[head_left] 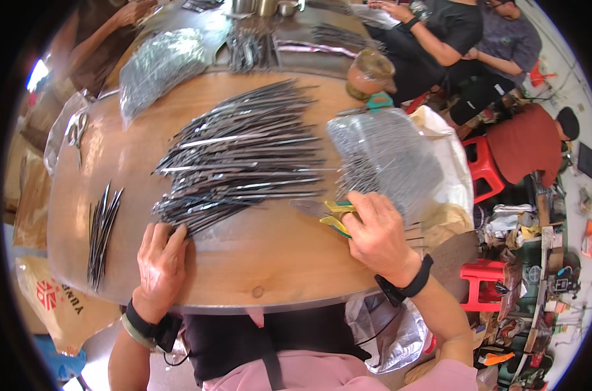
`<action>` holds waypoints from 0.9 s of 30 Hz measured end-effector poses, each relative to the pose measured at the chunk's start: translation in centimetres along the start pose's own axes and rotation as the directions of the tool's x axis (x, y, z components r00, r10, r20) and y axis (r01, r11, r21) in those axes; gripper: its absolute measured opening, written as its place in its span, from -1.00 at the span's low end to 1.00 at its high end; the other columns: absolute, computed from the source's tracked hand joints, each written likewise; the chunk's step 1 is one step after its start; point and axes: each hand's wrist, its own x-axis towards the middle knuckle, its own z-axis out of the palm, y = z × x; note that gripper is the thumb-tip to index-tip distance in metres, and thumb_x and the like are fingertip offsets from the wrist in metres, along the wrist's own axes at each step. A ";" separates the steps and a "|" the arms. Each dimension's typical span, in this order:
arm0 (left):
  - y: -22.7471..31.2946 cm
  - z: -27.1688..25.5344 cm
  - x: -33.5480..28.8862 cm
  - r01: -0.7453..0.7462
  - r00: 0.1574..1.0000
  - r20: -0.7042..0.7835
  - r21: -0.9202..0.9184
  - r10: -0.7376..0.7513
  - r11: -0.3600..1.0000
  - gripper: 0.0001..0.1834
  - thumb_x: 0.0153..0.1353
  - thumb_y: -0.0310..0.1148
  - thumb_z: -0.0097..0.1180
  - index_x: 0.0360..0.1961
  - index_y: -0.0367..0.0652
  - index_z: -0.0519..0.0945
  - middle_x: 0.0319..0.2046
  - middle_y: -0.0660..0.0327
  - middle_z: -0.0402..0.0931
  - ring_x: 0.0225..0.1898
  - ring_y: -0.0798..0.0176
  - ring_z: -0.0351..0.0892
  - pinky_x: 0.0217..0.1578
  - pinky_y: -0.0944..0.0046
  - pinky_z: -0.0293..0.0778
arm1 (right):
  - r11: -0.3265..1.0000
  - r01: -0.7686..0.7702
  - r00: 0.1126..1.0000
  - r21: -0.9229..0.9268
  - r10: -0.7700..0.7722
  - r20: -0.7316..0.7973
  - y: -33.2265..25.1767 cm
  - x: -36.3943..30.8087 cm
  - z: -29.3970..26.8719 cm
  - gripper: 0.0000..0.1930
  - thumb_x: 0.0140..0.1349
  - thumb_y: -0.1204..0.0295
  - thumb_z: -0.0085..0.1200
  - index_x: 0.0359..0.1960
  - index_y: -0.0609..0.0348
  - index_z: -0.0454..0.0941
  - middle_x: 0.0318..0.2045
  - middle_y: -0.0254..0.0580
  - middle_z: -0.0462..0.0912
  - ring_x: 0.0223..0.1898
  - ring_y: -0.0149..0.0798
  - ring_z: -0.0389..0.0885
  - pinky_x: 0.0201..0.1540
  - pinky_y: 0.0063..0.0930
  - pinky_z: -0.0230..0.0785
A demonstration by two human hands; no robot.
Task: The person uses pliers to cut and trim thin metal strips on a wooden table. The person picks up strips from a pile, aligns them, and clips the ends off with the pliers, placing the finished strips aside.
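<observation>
A broad pile of thin dark strips point(244, 153) with shiny grey sides lies across the middle of the wooden table. At its near left corner, my left hand point(162, 260) has its fingers bent and closed on the strip ends; how many it grips is hidden. My right hand point(380, 231) is wrapped round the yellow-and-green handles of scissors point(338, 216), their blades pointing left, to the right of the pile. Just beyond that hand lies a clear plastic bag point(390, 153) of similar thin pieces. A small separate bundle of dark strips point(103, 236) rests at the left.
Metal scissors point(78, 137) lie near the left edge. Another filled plastic bag point(162, 68) sits at the far left, a brown jar point(369, 75) at the far right. Several people sit beyond the table. Red stools point(483, 169) and clutter stand on the right.
</observation>
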 end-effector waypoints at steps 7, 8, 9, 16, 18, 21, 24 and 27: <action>0.0 0.3 -0.8 0.058 0.994 -0.092 -0.016 -0.059 0.998 -0.66 -0.06 -0.67 0.28 -0.18 -0.31 0.61 -0.30 0.02 0.48 -0.29 -0.08 0.45 -0.27 0.05 0.45 | 0.913 -0.260 0.900 0.314 0.347 -0.265 -5.7 1.5 -7.7 -0.81 -0.17 0.66 0.19 -0.43 0.26 0.59 -0.19 -0.01 0.56 -0.27 -0.10 0.57 -0.28 -0.28 0.46; -0.1 0.2 -0.7 0.043 0.996 -0.083 -0.028 -0.046 0.999 -0.69 -0.06 -0.67 0.28 -0.21 -0.31 0.60 -0.30 0.02 0.48 -0.29 -0.08 0.45 -0.27 0.04 0.45 | 0.856 -0.273 0.847 0.439 0.430 -0.312 -6.5 0.7 -8.3 -0.81 -0.15 0.69 0.20 -0.42 0.26 0.61 -0.16 -0.02 0.55 -0.26 -0.14 0.57 -0.29 -0.31 0.47; -0.2 0.8 -0.5 0.018 0.996 -0.084 -0.066 -0.023 0.998 -0.72 -0.06 -0.66 0.28 -0.25 -0.31 0.60 -0.30 0.03 0.48 -0.28 -0.08 0.45 -0.26 0.04 0.45 | 0.797 -0.282 0.787 0.534 0.511 -0.346 -7.4 -0.3 -9.2 -0.80 -0.14 0.71 0.22 -0.41 0.26 0.64 -0.14 -0.02 0.54 -0.25 -0.19 0.56 -0.29 -0.34 0.47; 0.1 0.1 0.9 0.035 0.999 0.005 -0.105 -0.034 0.994 -0.88 0.04 -0.66 0.15 -0.36 -0.30 0.53 -0.35 -0.01 0.43 -0.27 -0.13 0.46 -0.29 0.00 0.44 | 0.239 -0.401 0.508 0.885 0.861 -0.002 -7.7 -5.9 -4.0 -0.88 0.14 0.53 0.28 -0.34 0.26 0.58 -0.10 -0.07 0.55 -0.23 -0.22 0.56 -0.19 -0.39 0.41; 0.0 -0.8 0.3 0.042 0.999 0.024 -0.098 -0.040 0.994 -0.88 0.05 -0.66 0.13 -0.35 -0.31 0.51 -0.35 -0.03 0.43 -0.28 -0.16 0.44 -0.30 -0.01 0.42 | 0.430 -0.479 0.594 0.765 0.801 -0.078 -6.5 -7.4 -4.0 -0.86 0.15 0.50 0.29 -0.33 0.28 0.59 -0.14 -0.10 0.59 -0.22 -0.25 0.57 -0.19 -0.42 0.41; 1.0 -1.9 -0.9 0.031 0.999 -0.009 -0.148 -0.032 0.989 -0.90 0.12 -0.67 0.06 -0.34 -0.32 0.46 -0.47 0.04 0.41 -0.41 -0.01 0.47 -0.41 0.05 0.38 | 0.579 -0.572 0.661 0.581 0.745 -0.090 -6.0 -8.1 -5.0 -0.87 0.18 0.49 0.26 -0.34 0.33 0.61 -0.20 -0.13 0.62 -0.21 -0.29 0.60 -0.16 -0.44 0.42; 2.8 -2.7 -3.1 0.605 0.779 0.264 -0.556 -0.568 0.571 -0.96 0.31 -0.60 -0.01 -0.32 -0.29 0.47 -0.64 0.24 0.38 -0.65 0.36 0.37 -0.63 0.32 0.26 | 0.131 -0.576 0.418 0.807 0.895 0.154 -6.0 -9.6 -4.8 -0.93 0.15 0.56 0.22 -0.32 0.25 0.64 -0.24 -0.21 0.62 -0.29 -0.26 0.58 -0.23 -0.43 0.40; 5.0 -3.7 -4.4 0.725 0.478 0.564 -0.687 -0.674 -0.060 -0.90 0.40 -0.47 -0.01 -0.24 -0.25 0.54 -0.65 0.28 0.41 -0.74 0.47 0.28 -0.72 0.47 0.18 | -0.519 -0.003 0.308 0.855 0.813 0.495 -5.9 -9.8 -5.7 -0.88 0.15 0.56 0.21 -0.25 0.16 0.63 -0.18 -0.16 0.59 -0.23 -0.29 0.51 -0.21 -0.40 0.35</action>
